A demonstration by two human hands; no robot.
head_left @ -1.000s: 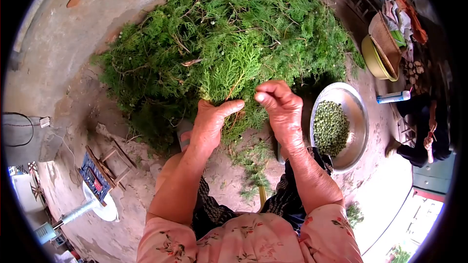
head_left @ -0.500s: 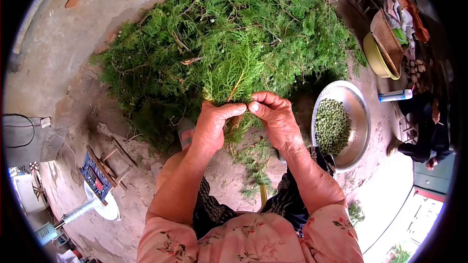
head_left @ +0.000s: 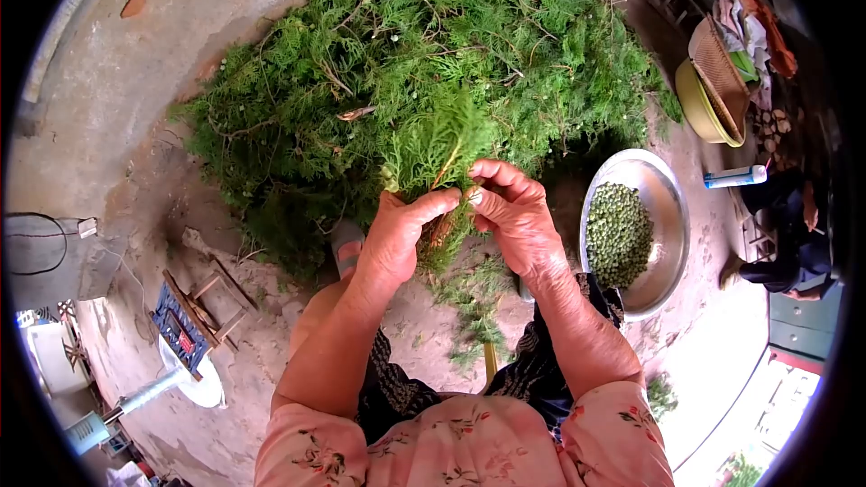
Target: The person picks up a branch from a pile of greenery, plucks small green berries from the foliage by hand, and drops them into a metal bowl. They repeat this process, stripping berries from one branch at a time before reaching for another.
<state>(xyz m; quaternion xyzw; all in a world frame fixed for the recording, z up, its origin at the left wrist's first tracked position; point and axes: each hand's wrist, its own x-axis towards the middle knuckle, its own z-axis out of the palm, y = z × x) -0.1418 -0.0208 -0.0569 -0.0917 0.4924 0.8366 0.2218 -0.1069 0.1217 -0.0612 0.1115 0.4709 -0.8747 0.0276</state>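
My left hand [head_left: 397, 233] is closed round the stem of a leafy green conifer sprig [head_left: 437, 146], which points away from me. Right beside it, my right hand [head_left: 512, 216] pinches with thumb and forefinger at the sprig's edge; whatever sits between those fingertips is too small to make out. Beyond both hands spreads a big heap of cut conifer branches [head_left: 361, 81], with small pale green cones among the leaves. To the right stands a metal basin [head_left: 667, 261] part filled with loose green cones [head_left: 618, 234].
A small wooden stool [head_left: 221, 311] stands at the left, near a white fan-like object [head_left: 194, 379]. At the right are a yellow basin [head_left: 695, 108] with a wicker basket [head_left: 717, 63], a blue-and-white tube [head_left: 735, 177] and a seated person [head_left: 794, 216]. Leaf scraps [head_left: 474, 307] litter the ground between my feet.
The sprig has tilted slightly to the right. My right hand's fingers have shifted a little at its edge, while my left hand keeps its hold.
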